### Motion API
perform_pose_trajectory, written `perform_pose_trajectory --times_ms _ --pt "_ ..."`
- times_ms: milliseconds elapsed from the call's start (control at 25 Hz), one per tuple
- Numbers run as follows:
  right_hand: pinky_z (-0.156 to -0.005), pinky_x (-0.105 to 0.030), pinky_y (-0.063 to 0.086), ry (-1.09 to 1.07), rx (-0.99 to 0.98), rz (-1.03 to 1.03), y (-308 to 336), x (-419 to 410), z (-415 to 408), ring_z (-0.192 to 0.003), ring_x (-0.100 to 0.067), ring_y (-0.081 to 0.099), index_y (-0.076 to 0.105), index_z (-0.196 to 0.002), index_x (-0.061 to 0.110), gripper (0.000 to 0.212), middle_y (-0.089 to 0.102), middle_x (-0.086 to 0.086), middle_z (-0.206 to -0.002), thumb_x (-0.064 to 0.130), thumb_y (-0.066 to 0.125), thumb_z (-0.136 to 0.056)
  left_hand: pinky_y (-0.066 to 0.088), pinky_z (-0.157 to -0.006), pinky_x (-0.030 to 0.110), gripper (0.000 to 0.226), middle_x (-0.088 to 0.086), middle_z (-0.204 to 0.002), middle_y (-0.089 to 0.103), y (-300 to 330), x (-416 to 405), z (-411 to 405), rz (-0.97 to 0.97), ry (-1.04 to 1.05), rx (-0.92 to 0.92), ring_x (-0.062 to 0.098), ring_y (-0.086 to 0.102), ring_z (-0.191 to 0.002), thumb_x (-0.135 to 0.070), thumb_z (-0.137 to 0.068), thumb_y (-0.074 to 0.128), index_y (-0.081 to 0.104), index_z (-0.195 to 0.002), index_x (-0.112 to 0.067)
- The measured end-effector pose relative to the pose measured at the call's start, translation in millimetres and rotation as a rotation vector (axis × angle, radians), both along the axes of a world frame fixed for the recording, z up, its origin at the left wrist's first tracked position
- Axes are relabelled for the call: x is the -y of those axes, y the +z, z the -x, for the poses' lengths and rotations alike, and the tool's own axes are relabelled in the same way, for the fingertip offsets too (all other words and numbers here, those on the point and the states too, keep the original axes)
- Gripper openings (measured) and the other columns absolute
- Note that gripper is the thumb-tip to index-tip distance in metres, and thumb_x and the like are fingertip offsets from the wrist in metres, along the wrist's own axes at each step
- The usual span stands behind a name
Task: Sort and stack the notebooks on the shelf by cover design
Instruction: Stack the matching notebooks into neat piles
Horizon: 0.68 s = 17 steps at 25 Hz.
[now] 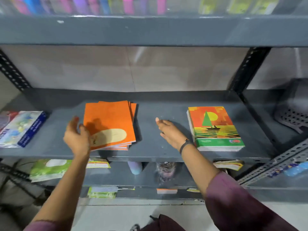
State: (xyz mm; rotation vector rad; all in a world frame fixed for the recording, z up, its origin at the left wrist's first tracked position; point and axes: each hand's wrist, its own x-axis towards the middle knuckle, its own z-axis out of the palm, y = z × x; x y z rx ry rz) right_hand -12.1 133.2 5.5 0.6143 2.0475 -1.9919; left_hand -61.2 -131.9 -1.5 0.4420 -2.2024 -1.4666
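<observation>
On the grey shelf (150, 147) lie two stacks of notebooks. An orange stack (110, 120) with a cream oval on the top cover sits left of centre, its lower books slightly fanned. A stack with a sailboat-at-sunset cover (215, 127) sits at the right. My left hand (76, 137) is at the orange stack's left front corner, fingers spread, touching or just off its edge. My right hand (170, 132) hovers open over the bare shelf between the two stacks, holding nothing.
A blue-and-white packet (21, 127) lies at the shelf's left end. Slotted metal uprights (246, 70) frame the bay. The shelf below holds green notebooks (48, 169), a pastel bottle (135, 167) and loose stationery. Colourful items line the top shelf (83, 5).
</observation>
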Motion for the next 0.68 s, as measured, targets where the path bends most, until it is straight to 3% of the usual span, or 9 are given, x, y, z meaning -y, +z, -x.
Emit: perform_pose_trajectory --times_ms 80,160,200,280,400,480,600,680 --pt "-0.116 -0.039 0.029 -0.064 0.013 0.083 0.0 18.9 20.2 -0.142 -0.029 0.036 0.038 -0.142 0.004 0.054 0.034 -0.012 -0.155 0.037 0.04 -0.1 0.043 -0.095 0.028 0.03 0.022 -0.119 0.062 -9.4 34.2 25.0 -0.117 -0.005 0.153 0.031 0.055 -0.113 -0.013 -0.089 0.047 0.058 -0.115 -0.003" --pt "-0.115 -0.038 0.031 -0.082 0.02 0.093 3.4 37.3 41.9 -0.141 -0.028 0.036 0.034 -0.145 0.007 0.056 0.034 -0.009 -0.155 0.04 0.036 -0.1 0.049 -0.079 0.023 0.016 0.014 -0.092 0.062 -14.0 44.5 52.6 -0.217 -0.201 0.33 0.026 0.052 -0.099 -0.021 -0.092 0.047 0.062 -0.094 -0.015" --pt "-0.116 -0.037 0.03 -0.082 0.026 0.091 4.2 43.8 51.5 -0.143 -0.026 0.033 0.03 -0.147 0.009 0.058 0.03 -0.007 -0.157 0.042 0.034 -0.1 0.05 -0.08 0.028 0.017 0.011 -0.093 0.059 -12.3 41.2 64.5 -0.269 -0.279 0.42 0.026 0.05 -0.098 -0.026 -0.092 0.047 0.06 -0.098 -0.017" --pt "-0.118 -0.037 0.027 -0.072 0.038 0.093 5.3 61.2 70.6 -0.146 -0.023 0.027 0.025 -0.149 0.012 0.06 0.025 -0.005 -0.159 0.045 0.032 -0.1 0.045 -0.097 0.045 0.039 0.012 -0.12 0.055 -10.5 40.1 85.7 -0.306 -0.36 0.572 0.03 0.051 -0.113 -0.031 -0.093 0.046 0.048 -0.127 -0.013" --pt "-0.118 -0.041 0.026 -0.043 0.061 0.07 3.0 80.1 90.2 -0.143 -0.026 0.033 0.038 -0.144 0.013 0.059 0.037 -0.009 -0.154 0.05 0.029 -0.098 0.041 -0.102 0.047 0.044 0.017 -0.137 0.048 -10.7 36.8 105.5 -0.271 -0.454 0.578 0.035 0.049 -0.121 -0.027 -0.094 0.043 0.038 -0.135 -0.01" --pt "-0.116 -0.047 0.031 -0.059 0.067 0.027 1.2 89.7 95.9 -0.139 -0.029 0.039 0.041 -0.143 0.014 0.063 0.042 -0.011 -0.151 0.055 0.029 -0.097 0.045 -0.094 0.044 0.04 0.018 -0.135 0.051 -10.6 36.8 112.7 -0.188 -0.549 0.594 0.034 0.053 -0.115 -0.028 -0.095 0.043 0.042 -0.131 -0.011" --pt "-0.116 -0.05 0.03 -0.116 0.056 -0.005 -3.3 98.2 94.6 -0.143 -0.029 0.034 0.03 -0.149 0.022 0.065 0.031 -0.006 -0.157 0.057 0.032 -0.095 0.045 -0.078 0.037 0.023 0.02 -0.124 0.058 -9.0 30.1 119.9 0.103 -0.607 0.597 0.031 0.056 -0.094 -0.026 -0.095 0.042 0.051 -0.112 -0.013" --pt "-0.118 -0.046 0.028 -0.143 0.035 0.018 -7.2 102.5 93.9 -0.144 -0.027 0.032 0.026 -0.15 0.025 0.063 0.029 -0.004 -0.158 0.055 0.034 -0.095 0.047 -0.073 0.039 0.029 0.02 -0.12 0.059 -9.3 27.5 123.5 0.273 -0.571 0.601 0.036 0.059 -0.096 -0.029 -0.095 0.04 0.05 -0.116 -0.013"
